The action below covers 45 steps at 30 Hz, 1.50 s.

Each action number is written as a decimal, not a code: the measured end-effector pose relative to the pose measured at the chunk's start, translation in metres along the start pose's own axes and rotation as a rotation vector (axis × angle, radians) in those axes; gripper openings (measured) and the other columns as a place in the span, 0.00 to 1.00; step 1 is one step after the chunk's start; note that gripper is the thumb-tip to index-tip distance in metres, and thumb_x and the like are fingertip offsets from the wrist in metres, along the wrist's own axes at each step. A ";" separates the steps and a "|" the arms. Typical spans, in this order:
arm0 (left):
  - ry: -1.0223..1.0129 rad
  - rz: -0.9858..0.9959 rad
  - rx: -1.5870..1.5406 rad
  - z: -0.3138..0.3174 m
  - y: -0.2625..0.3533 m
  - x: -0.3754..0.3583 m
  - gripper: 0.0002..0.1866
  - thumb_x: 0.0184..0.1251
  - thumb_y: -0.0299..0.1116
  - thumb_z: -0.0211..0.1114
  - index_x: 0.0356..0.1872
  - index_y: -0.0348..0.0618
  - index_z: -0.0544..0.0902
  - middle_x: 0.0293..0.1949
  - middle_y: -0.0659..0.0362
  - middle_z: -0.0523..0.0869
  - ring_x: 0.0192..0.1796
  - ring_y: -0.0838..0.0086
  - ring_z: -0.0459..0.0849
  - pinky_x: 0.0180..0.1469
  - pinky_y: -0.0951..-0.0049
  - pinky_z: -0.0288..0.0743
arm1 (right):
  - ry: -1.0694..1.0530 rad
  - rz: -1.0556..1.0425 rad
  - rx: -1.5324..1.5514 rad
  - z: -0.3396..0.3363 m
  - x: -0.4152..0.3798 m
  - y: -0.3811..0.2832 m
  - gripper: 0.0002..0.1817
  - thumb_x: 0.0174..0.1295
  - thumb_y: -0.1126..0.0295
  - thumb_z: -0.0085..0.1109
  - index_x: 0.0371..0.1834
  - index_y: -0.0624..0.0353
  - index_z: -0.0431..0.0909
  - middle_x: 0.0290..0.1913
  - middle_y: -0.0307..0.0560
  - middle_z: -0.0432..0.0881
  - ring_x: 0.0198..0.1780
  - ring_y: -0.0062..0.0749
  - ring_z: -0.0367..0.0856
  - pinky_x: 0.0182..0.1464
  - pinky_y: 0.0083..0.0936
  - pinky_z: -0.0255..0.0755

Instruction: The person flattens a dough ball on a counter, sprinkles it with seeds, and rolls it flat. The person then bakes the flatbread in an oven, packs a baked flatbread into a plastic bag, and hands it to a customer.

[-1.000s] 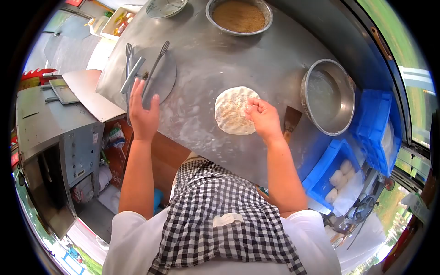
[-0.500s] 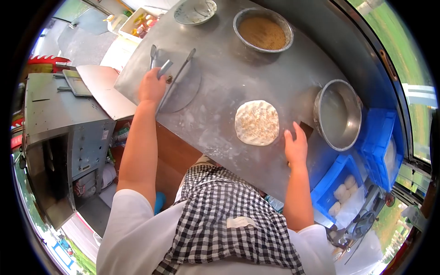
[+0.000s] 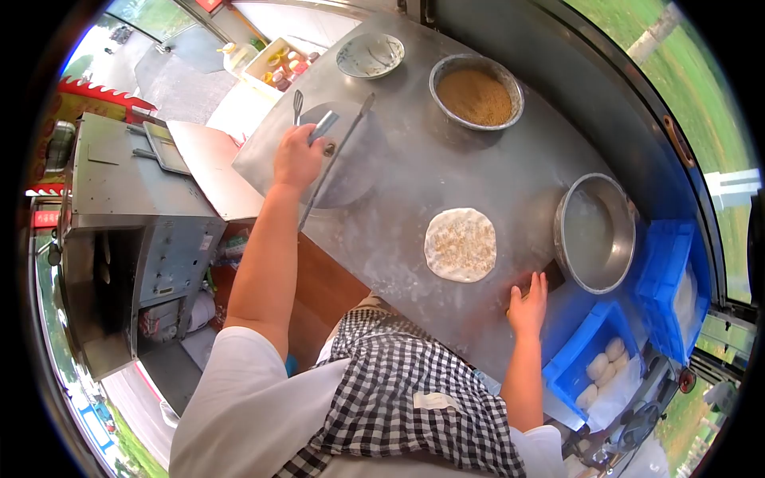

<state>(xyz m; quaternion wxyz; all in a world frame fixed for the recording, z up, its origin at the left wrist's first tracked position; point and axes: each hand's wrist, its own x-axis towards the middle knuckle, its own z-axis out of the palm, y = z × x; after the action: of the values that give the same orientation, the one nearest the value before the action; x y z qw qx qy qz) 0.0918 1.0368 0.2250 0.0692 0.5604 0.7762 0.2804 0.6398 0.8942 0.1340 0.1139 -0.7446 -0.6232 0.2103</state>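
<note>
My left hand (image 3: 298, 158) is closed around a short silver metal handle (image 3: 323, 127), above a round metal disc (image 3: 351, 143) at the table's left. Beside it, a long thin metal rod (image 3: 339, 153) lies across the disc, and a small utensil (image 3: 298, 107) stands out behind the fingers. A flat round piece of dough (image 3: 460, 244), sprinkled with brownish crumbs, rests on the steel table (image 3: 414, 175). Near the front right of the dough is my right hand (image 3: 527, 307), its fingers apart and nothing visible in them.
Behind the dough sits a bowl of brown powder (image 3: 476, 95), with a patterned bowl (image 3: 370, 56) farther left. A large metal basin (image 3: 595, 233) stands at right, beside blue crates (image 3: 558, 362), one holding dough balls (image 3: 608, 360). A metal cabinet (image 3: 103, 187) is at left.
The whole view has shifted, so the table appears lower and farther right. My right hand has moved slightly toward the table's front edge. My left hand keeps hold of the handle.
</note>
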 end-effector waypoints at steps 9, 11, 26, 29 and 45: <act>-0.145 0.075 -0.015 0.005 0.090 -0.055 0.13 0.67 0.33 0.72 0.51 0.45 0.88 0.49 0.55 0.85 0.52 0.54 0.86 0.54 0.57 0.80 | 0.149 -0.107 0.138 -0.007 -0.009 -0.034 0.33 0.67 0.67 0.67 0.74 0.65 0.71 0.77 0.65 0.69 0.78 0.61 0.66 0.79 0.48 0.63; -0.209 0.131 -0.053 0.014 0.111 -0.075 0.13 0.67 0.32 0.72 0.51 0.45 0.88 0.48 0.54 0.85 0.51 0.53 0.86 0.53 0.56 0.80 | 0.180 -0.143 0.187 -0.008 -0.009 -0.040 0.32 0.67 0.67 0.67 0.74 0.64 0.72 0.77 0.65 0.70 0.78 0.61 0.67 0.79 0.47 0.63; -0.586 0.420 -0.305 0.104 0.204 -0.175 0.14 0.68 0.27 0.70 0.53 0.46 0.87 0.47 0.55 0.84 0.49 0.53 0.85 0.51 0.57 0.80 | 0.164 -0.063 0.301 -0.008 -0.028 -0.032 0.31 0.68 0.68 0.67 0.74 0.64 0.72 0.76 0.62 0.72 0.77 0.57 0.69 0.78 0.44 0.65; -0.504 0.407 -0.475 0.099 0.206 -0.169 0.14 0.68 0.28 0.70 0.54 0.45 0.86 0.47 0.54 0.85 0.49 0.56 0.86 0.52 0.58 0.81 | 0.186 -0.065 0.336 -0.010 -0.030 -0.030 0.30 0.68 0.69 0.67 0.73 0.65 0.73 0.74 0.62 0.73 0.76 0.56 0.71 0.77 0.43 0.66; -0.606 0.140 0.194 0.059 0.073 -0.188 0.09 0.67 0.34 0.66 0.44 0.45 0.85 0.46 0.53 0.87 0.56 0.54 0.86 0.56 0.53 0.82 | 0.171 -0.036 0.445 -0.017 -0.019 -0.031 0.27 0.67 0.72 0.67 0.70 0.66 0.76 0.65 0.61 0.79 0.68 0.55 0.77 0.71 0.42 0.71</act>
<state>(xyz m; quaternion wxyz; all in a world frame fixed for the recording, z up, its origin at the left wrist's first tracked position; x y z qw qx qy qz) 0.2457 0.9029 0.1740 0.2239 0.6744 0.7030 0.0297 0.6176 0.8833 0.1658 0.3313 -0.7050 -0.5629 0.2764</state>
